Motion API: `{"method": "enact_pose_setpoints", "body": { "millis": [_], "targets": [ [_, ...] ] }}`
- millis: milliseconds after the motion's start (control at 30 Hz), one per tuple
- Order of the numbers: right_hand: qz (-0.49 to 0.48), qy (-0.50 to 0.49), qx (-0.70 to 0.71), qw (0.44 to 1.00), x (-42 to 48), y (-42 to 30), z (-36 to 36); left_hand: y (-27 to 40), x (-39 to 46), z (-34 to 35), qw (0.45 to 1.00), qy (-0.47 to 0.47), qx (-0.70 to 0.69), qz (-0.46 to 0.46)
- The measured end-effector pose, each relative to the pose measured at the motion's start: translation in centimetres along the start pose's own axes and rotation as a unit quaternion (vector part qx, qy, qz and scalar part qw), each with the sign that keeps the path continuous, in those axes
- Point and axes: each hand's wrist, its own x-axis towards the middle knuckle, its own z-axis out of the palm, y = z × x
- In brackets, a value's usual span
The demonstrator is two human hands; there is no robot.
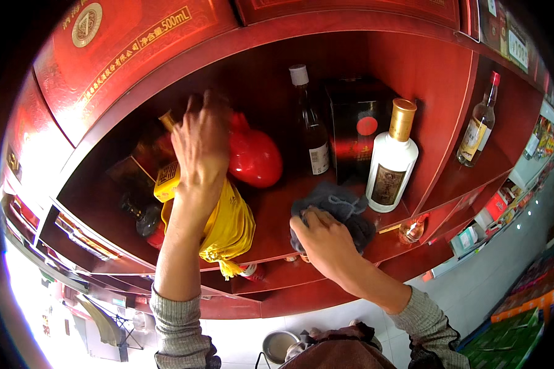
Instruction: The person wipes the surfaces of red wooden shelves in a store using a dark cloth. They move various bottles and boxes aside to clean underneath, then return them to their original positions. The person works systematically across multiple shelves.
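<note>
My left hand (201,138) reaches into a red wooden cabinet shelf, over a yellow cloth bag (233,226) and next to a glossy red rounded bottle (255,157). Its fingers are blurred and partly in shadow, so what they touch cannot be told. My right hand (321,230) presses on a dark grey cloth (337,198) at the shelf's front edge. Right of the cloth stands a white bottle with a gold cap (391,161). Behind are a clear glass bottle with a white cap (315,133) and a black box with a red disc (358,124).
A dark round bottle (147,219) and a yellow box (167,182) are at the left of the shelf. A red-capped bottle (478,127) stands in the right compartment. Large red boxes (138,46) sit above. A metal basin (279,346) is on the floor below.
</note>
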Motion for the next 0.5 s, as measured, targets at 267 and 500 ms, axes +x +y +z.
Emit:
{"method": "enact_pose_setpoints", "body": {
  "millis": [267, 500],
  "targets": [
    [0.004, 0.032, 0.023, 0.999, -0.7, -0.1, 0.1, 1.6, 1.0, 5.0, 0.997, 0.038, 0.015, 0.068],
    [0.003, 0.023, 0.044, 0.999, -1.0, 0.3, 0.0, 3.0, 1.3, 6.5, 0.992, -0.111, 0.025, 0.058]
  ]
}}
